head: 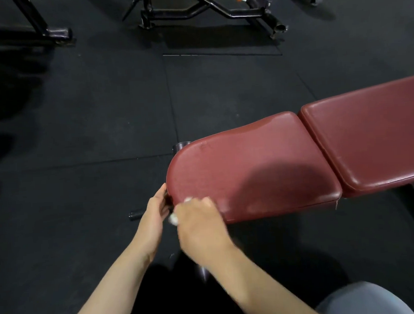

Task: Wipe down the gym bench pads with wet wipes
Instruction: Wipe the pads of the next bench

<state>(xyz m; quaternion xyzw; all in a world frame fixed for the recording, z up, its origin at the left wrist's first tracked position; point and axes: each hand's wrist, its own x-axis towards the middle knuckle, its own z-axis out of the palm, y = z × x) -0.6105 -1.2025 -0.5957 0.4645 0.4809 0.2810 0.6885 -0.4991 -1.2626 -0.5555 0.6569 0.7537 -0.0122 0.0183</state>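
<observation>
A dark red seat pad (250, 168) of a gym bench lies in front of me, with the longer back pad (369, 137) joined to it on the right. My right hand (200, 220) grips a bunched white wet wipe (174, 219) against the pad's near left corner; the hand is motion-blurred. My left hand (155, 208) holds the rounded left end of the seat pad, fingers curled under its edge. Damp, shiny streaks show on the pad near my right hand.
Black rubber floor tiles (90, 127) surround the bench. Black steel frames of other gym machines (206, 11) stand at the top of the view, and another frame leg (48, 33) at top left. A short black bench foot (136, 214) sticks out below the seat.
</observation>
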